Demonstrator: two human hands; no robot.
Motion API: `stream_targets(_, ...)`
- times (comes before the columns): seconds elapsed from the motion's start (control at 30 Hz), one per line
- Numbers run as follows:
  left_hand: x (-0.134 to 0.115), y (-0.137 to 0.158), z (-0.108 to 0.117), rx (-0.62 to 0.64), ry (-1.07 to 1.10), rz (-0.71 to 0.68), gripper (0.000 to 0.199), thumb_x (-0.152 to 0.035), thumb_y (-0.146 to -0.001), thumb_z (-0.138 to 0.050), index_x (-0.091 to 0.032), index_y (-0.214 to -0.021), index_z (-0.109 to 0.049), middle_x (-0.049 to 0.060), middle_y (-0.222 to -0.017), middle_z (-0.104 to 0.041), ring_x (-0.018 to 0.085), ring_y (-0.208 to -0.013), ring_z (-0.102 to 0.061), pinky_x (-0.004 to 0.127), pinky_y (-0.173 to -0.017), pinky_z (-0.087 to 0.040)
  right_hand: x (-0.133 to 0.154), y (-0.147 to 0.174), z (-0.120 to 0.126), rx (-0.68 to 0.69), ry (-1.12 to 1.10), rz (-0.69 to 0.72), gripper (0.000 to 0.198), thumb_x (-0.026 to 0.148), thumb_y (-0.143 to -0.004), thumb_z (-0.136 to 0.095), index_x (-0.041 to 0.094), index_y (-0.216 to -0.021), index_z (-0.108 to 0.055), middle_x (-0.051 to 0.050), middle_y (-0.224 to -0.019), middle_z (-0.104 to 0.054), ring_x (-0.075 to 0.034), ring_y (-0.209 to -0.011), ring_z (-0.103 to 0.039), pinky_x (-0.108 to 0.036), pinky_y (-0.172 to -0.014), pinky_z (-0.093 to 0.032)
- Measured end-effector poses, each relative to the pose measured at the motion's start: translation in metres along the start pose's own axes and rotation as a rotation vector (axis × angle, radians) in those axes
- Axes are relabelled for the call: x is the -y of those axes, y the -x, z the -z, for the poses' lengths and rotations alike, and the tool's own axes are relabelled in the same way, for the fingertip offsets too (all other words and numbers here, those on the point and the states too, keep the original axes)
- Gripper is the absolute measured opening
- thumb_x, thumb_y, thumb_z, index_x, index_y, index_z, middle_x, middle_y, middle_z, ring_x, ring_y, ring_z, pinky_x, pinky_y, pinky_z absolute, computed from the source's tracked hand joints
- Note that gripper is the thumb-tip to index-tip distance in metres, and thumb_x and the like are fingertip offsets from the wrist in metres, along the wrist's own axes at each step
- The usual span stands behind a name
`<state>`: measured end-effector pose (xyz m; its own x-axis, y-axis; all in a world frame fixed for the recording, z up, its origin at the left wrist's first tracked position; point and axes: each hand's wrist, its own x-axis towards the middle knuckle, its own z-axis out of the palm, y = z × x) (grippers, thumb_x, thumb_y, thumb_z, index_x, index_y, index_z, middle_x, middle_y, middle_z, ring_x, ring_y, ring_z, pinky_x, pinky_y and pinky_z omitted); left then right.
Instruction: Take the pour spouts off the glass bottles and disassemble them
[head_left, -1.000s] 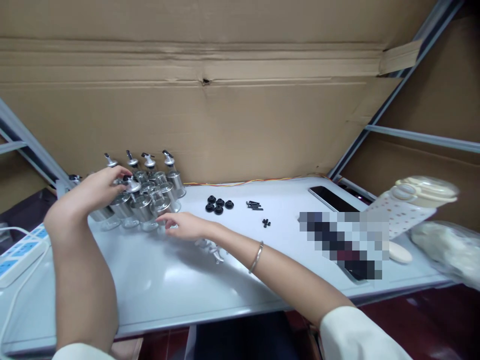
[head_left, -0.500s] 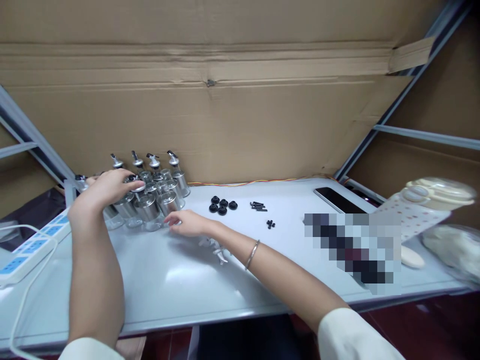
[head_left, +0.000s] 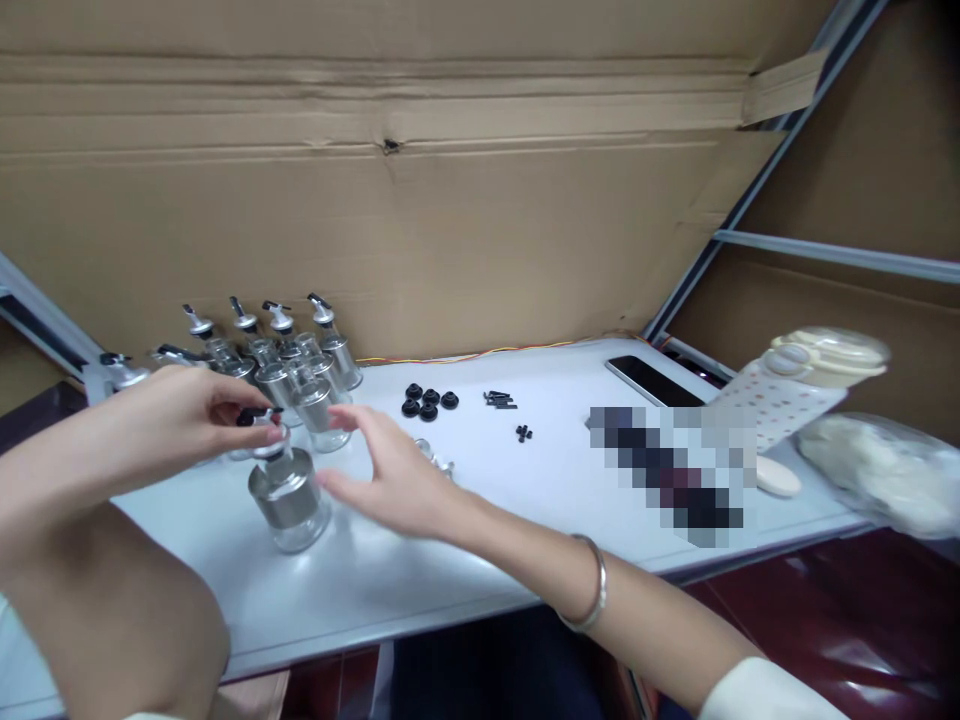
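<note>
Between my hands is a glass bottle with a steel band (head_left: 289, 500) and a black-and-silver pour spout. My left hand (head_left: 214, 415) grips its spout from above, and the bottle tilts slightly. To the right of the bottle, my right hand (head_left: 394, 475) has thumb and fingers apart and holds nothing; its fingertips are close to the bottle's side. Similar glass bottles (head_left: 322, 395) stand behind, some topped with spouts and some without. A few silver spout parts (head_left: 435, 458) lie beyond my right hand, partly covered by it.
Several black stoppers (head_left: 429, 403), thin black pieces (head_left: 500, 400) and tiny black caps (head_left: 523, 433) lie on the white table (head_left: 480, 510). At the right are a phone (head_left: 656, 382), a spotted cup (head_left: 780, 400) and a plastic bag (head_left: 877, 470). Cardboard (head_left: 465, 240) walls the back.
My left hand has drawn one spouted bottle out of the group, toward me. The right hand has opened wider beside that bottle. The camera view has shifted slightly.
</note>
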<state>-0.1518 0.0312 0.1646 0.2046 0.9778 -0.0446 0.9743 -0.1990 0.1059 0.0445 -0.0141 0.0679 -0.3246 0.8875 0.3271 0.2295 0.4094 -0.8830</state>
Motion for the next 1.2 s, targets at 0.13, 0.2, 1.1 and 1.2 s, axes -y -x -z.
stream_targets(0.13, -0.039, 0.016, -0.009, 0.132, 0.095, -0.279, 0.045, -0.068, -0.063, -0.050, -0.028, -0.075, -0.067, -0.002, -0.069, -0.066, 0.018, -0.061, -0.058, 0.027, -0.058, -0.042, -0.001, 0.042, -0.015, 0.017, -0.125, -0.094, 0.080, 0.039, -0.072, -0.070, 0.023, -0.139, -0.030, -0.012, -0.142, -0.042, -0.027, -0.131, -0.040, -0.044, -0.107, -0.034)
stream_targets(0.2, -0.058, 0.022, -0.022, 0.136, 0.121, -0.378, 0.045, -0.068, -0.068, -0.041, -0.025, -0.064, -0.056, 0.002, -0.066, -0.063, 0.019, -0.059, -0.055, 0.029, -0.056, -0.041, -0.003, 0.057, -0.021, -0.124, -0.176, -0.093, 0.068, 0.037, -0.075, -0.067, 0.025, -0.134, -0.036, -0.010, -0.137, -0.047, -0.025, -0.127, -0.044, -0.042, -0.106, -0.035)
stream_targets(1.1, -0.165, -0.001, -0.184, 0.609, 1.056, -0.709, 0.042, -0.028, -0.058, -0.075, -0.017, -0.095, -0.057, 0.000, -0.094, -0.059, 0.023, -0.099, -0.056, 0.031, -0.087, -0.047, 0.001, 0.087, 0.093, -0.292, 0.080, -0.151, 0.011, 0.017, -0.068, -0.059, 0.020, -0.068, -0.049, 0.003, -0.064, -0.054, -0.012, -0.059, -0.050, -0.024, -0.057, -0.040)
stream_targets(1.2, -0.165, -0.001, -0.187, 0.577, 1.044, -0.691, 0.037, -0.025, -0.059, -0.072, -0.015, -0.090, -0.055, 0.000, -0.087, -0.056, 0.020, -0.092, -0.055, 0.028, -0.080, -0.046, 0.000, 0.082, 0.090, -0.277, 0.012, -0.174, 0.015, 0.019, -0.069, -0.062, 0.019, -0.067, -0.047, 0.005, -0.061, -0.052, -0.010, -0.056, -0.050, -0.022, -0.057, -0.040)
